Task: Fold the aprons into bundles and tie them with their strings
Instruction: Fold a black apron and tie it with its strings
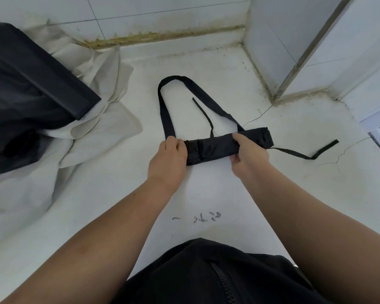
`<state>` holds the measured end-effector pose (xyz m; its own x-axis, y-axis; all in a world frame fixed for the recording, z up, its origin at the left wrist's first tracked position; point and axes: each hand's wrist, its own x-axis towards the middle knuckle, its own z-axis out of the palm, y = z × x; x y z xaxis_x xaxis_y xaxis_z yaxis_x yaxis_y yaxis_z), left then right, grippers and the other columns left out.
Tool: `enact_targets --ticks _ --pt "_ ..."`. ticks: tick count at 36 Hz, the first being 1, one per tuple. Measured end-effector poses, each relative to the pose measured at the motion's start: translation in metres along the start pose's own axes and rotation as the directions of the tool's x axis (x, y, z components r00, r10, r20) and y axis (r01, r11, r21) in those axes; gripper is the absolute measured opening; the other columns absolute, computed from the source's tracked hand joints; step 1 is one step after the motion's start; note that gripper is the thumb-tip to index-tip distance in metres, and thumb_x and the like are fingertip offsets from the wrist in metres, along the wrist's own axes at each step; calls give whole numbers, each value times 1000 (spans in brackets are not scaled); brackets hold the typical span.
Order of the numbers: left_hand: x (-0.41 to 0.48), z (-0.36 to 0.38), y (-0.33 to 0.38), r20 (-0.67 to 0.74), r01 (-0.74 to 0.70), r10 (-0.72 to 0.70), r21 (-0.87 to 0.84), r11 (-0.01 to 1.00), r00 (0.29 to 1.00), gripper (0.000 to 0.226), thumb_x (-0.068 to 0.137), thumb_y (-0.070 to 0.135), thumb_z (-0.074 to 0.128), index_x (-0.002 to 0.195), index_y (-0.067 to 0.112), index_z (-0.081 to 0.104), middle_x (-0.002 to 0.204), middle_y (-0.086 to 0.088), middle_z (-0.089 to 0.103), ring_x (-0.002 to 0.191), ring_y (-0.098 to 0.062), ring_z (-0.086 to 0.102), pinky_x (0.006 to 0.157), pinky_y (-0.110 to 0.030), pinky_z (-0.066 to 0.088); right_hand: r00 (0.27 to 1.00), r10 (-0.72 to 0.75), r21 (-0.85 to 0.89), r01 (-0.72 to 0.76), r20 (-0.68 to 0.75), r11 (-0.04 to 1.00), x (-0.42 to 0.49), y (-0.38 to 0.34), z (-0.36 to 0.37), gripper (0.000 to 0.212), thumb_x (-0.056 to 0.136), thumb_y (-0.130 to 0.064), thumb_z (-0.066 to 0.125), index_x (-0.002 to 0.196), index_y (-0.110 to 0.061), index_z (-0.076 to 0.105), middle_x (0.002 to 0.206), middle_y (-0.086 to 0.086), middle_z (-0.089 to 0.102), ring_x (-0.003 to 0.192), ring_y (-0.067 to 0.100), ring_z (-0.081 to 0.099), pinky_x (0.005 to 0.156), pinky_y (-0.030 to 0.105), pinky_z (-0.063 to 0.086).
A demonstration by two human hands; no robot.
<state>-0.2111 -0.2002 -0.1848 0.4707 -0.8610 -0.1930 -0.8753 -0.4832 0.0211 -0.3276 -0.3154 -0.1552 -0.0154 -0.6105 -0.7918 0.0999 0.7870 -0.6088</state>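
1. Black apron (213, 150), folded into a narrow strip, lies on the white surface (206, 189).
2. Left hand (169, 156) grips its left end; right hand (248, 154) clasps it right of centre.
3. Recommended: keep edges square, press flat, and leave the tie string (325, 150) free for knotting.

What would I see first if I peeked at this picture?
In the middle, the left hand and right hand hold a black apron folded into a long strip. Its wide strap loop curves away behind it, and a dark and white cloth pile sits at the left.
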Motion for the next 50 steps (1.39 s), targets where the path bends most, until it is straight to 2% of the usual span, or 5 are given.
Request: enact_targets --ticks 4,7,15,24,50 --pt "0 0 -4 -32 -11 9 -61 998 999 51 85 -6 44 133 6 31 122 -11 33 95 -17 31 66 -25 34 932 -363 -357 339 -1 870 10 12 -5 37 80 -11 70 114 -8 56 106 5 62 98 25 62 84 32 52" --pt "-1 3 -6 -30 -18 15 -105 994 999 53 89 -1 45 138 6 26 123 -10 32 103 -20 36 68 -26 38 752 -603 -772 541 265 335 11 20 -9 30 90 -12 56 118 -5 47 111 12 60 104 32 58 81 33 44" --pt "-4 -2 -6 15 72 -70 -249 966 997 45 92 1 43 135 7 33 126 -12 34 108 -24 39 73 -28 37 641 -470 -785 387 607 -485 9 24 -4 42 90 0 45 128 -6 31 120 10 42 90 30 59 60 33 39" --pt "-4 -6 -4 40 0 1 -11 1000 999 45 87 -7 39 130 4 33 123 -13 33 101 -22 40 67 -24 35 326 -327 -461 598 887 -656 16 13 -28 63 63 -8 79 121 2 57 86 16 60 55 30 59 43 22 34" --pt "-16 -2 15 -82 -75 66 -112 991 994 70 95 53 38 145 5 30 121 -10 41 109 -27 45 87 -33 42 377 -193 -423 819 906 -387 31 -3 -35 52 93 -29 50 142 -28 35 118 4 60 107 29 56 74 32 43"
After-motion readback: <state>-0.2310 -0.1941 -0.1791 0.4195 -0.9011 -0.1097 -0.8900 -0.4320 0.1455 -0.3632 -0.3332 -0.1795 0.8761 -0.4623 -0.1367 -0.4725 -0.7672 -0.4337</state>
